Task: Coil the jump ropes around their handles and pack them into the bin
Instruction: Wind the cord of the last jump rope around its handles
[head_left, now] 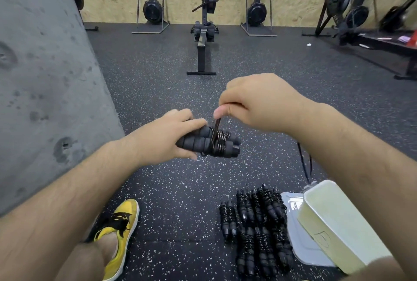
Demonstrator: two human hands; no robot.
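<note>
Above the black speckled rubber floor (180, 190), at mid-frame, the left hand (167, 136) is clamped round a pair of black foam jump-rope handles (194, 144), held side by side and roughly level. A thin dark rope (216, 126) is coiled in several turns around the handles near their capped ends. The right hand (255, 104), just above and apart from the left, pinches a strand of that rope between thumb and fingers, the strand rising taut from the coil. On the floor at lower right lies a group of already coiled black rope bundles (246, 208), none inside the pale green plastic bin (338, 224), which sits tilted just beside them on a flat grey panel (302, 249). A yellow shoe (117, 233) shows at lower left.
</note>
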